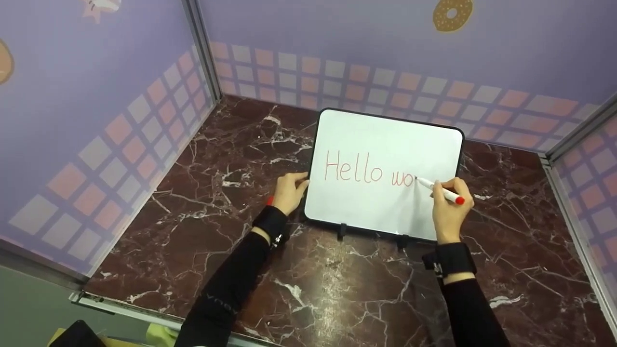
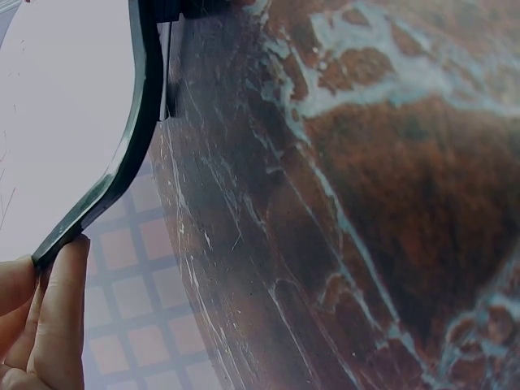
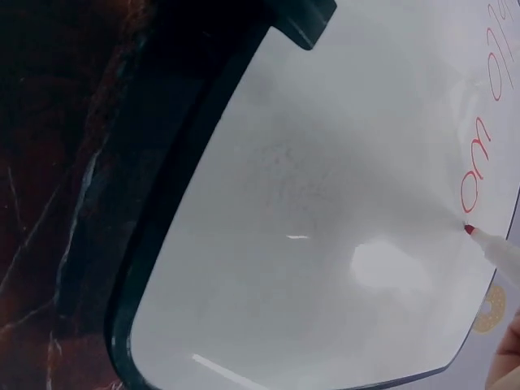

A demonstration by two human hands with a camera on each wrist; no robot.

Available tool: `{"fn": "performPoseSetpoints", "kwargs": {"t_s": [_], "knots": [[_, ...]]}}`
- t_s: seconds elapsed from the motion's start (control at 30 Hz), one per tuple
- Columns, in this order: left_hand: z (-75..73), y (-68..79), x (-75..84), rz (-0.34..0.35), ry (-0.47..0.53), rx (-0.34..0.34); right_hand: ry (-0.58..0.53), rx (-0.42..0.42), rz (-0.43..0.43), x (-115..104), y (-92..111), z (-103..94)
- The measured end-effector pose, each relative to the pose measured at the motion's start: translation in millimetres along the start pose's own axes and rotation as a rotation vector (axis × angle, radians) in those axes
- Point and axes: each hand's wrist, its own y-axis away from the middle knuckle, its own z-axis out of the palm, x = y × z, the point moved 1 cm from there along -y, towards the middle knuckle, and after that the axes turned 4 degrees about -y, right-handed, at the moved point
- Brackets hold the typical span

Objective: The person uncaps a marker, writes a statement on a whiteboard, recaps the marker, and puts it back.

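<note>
My left grip (image 1: 289, 193) pinched the left edge of the whiteboard (image 1: 385, 149), presumably to steady it — my right grip (image 1: 450, 212) pinched a marker (image 1: 425, 182) over the whiteboard's right half, tilted, I judge, to keep the red lettering (image 1: 357, 168) visible. Beneath the whiteboard spread a veined, dark-red desk (image 1: 193, 231); behind the whiteboard rose a purple, check-patterned wall (image 1: 337, 24).

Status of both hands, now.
Left hand: closed, pinching the board by its edge.
Right hand: closed, holding the marker, red tip toward the board.
</note>
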Motion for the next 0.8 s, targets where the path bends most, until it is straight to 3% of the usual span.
{"fn": "performPoseSetpoints", "kwargs": {"t_s": [0.3,0.5,0.8], "knots": [[1.7,0.3,-0.7,-0.001,-0.002,-0.001,0.029,-0.027,0.002,-1,5,-4.9],[1.1,0.1,-0.2,-0.002,-0.001,-0.001,0.049,0.004,0.004,-2,-5,-1.0],[1.7,1.0,-0.1,-0.014,-0.005,0.0,-0.006,0.051,-0.002,-3,-7,-6.7]]}}
